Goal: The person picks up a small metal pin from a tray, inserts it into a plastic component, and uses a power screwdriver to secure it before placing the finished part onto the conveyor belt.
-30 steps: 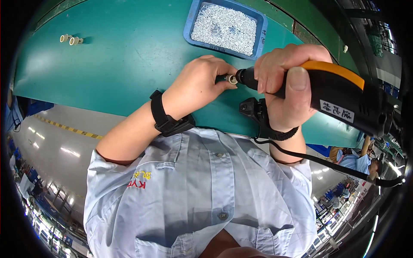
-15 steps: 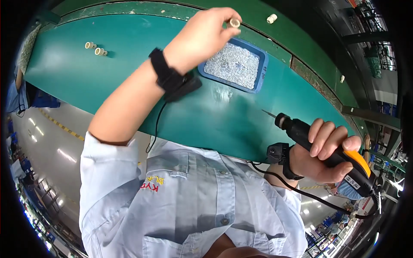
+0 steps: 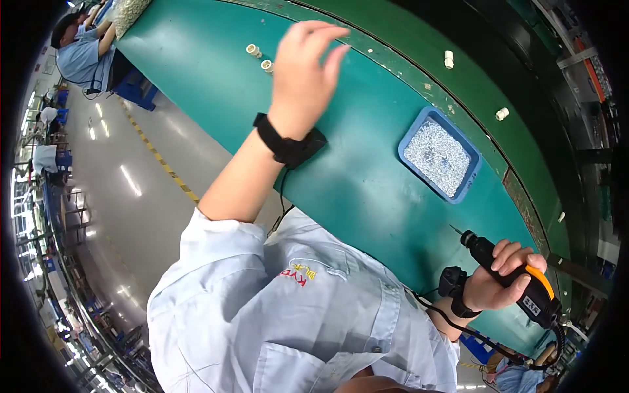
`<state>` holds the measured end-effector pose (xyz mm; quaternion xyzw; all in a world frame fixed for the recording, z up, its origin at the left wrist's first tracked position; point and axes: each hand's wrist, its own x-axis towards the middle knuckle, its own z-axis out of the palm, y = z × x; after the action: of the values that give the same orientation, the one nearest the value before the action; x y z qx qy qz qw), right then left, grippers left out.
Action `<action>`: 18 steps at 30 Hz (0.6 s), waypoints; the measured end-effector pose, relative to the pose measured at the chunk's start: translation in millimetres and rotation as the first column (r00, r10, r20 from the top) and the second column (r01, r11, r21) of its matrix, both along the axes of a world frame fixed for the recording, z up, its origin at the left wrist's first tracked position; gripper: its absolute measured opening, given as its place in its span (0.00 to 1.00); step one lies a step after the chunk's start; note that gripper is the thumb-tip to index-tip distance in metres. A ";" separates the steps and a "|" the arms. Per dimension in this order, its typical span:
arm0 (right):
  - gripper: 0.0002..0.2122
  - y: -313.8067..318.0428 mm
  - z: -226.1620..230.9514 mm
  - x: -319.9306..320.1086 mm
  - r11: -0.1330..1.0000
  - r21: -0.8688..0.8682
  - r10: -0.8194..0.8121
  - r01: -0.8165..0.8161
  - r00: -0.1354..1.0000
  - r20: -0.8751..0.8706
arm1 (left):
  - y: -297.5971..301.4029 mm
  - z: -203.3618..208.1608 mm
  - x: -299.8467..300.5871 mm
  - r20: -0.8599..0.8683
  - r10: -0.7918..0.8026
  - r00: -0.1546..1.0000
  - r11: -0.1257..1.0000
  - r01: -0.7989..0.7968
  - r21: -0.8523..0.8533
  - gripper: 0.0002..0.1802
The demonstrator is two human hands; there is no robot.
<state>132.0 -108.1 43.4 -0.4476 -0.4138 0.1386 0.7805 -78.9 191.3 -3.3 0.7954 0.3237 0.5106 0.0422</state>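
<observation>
My left hand (image 3: 303, 82) is raised above the far part of the green table, thumb and fingers apart, with nothing seen between them. Two small cream cylindrical fittings, one fitting (image 3: 253, 50) and another fitting (image 3: 266, 65), stand just left of it on the tabletop. At the right, my right hand (image 3: 501, 278) is wrapped round a black and orange electric screwdriver (image 3: 483, 250), its thin bit pointing up and left over the table. A blue tray (image 3: 407, 159) full of small silvery screws lies between the hands, toward the far edge.
Beyond the table edge, a green strip (image 3: 400, 39) carries more cream fittings (image 3: 449, 59), spaced apart. The screwdriver's black cable (image 3: 488, 337) runs near my right forearm. Another person (image 3: 85, 56) sits at the far left end beside a bag of pale parts (image 3: 129, 14).
My left hand has let go of the cream fitting and come back from the far strip, where an extra fitting now stands. The view has turned; the right hand still holds the screwdriver.
</observation>
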 end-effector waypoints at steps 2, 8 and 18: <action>0.13 3.2 -0.7 -0.6 1.000 -0.014 0.015 -0.015 1.000 0.002 | 5.4 -5.1 -40.9 -0.022 0.232 0.972 0.964 -0.233 -0.128 0.16; 0.13 10.7 0.4 -7.4 0.999 -0.011 0.048 -0.048 0.999 0.020 | 44.8 -60.1 -108.7 0.057 0.124 0.991 0.748 -0.055 -0.661 0.16; 0.15 2.1 -0.4 -5.0 0.999 -0.042 -0.028 0.029 0.999 0.023 | -65.0 -38.5 0.8 0.280 -0.420 0.863 0.273 0.415 -0.868 0.11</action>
<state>127.0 -106.1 43.0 -0.4714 -0.4129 0.1312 0.7682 -78.2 126.3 -41.8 0.6974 0.3279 0.2187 0.5985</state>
